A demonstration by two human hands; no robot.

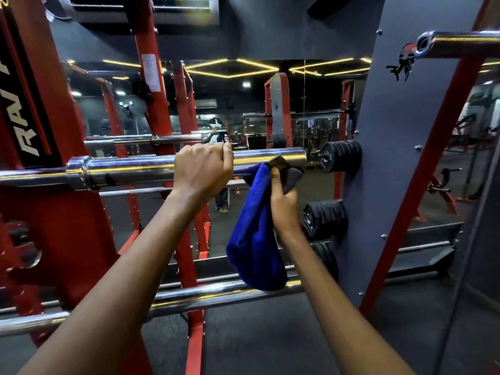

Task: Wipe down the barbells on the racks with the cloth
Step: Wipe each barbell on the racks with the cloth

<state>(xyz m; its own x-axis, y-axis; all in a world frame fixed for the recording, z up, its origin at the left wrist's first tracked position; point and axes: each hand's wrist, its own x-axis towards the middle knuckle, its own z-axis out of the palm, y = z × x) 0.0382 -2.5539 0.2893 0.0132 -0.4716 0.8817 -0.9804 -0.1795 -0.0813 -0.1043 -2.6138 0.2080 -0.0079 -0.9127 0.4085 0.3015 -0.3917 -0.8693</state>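
A chrome barbell (130,169) lies across the red rack at chest height, its thick sleeve running to the right. My left hand (203,169) grips that sleeve from above, fingers curled over it. Just right of it, my right hand (284,204) holds a blue cloth (257,239) bunched under the sleeve's end; most of the cloth hangs down. The cloth's lower edge drapes over a second chrome barbell (189,296) that lies lower on the rack. The end of a third barbell (454,43) shows at the top right.
Red rack uprights (67,226) stand at left and centre. A grey panel (392,158) at right carries pegs with stacked black weight plates (341,155). A wall mirror (270,109) lies behind, reflecting the gym and a person. Dark rubber floor lies below.
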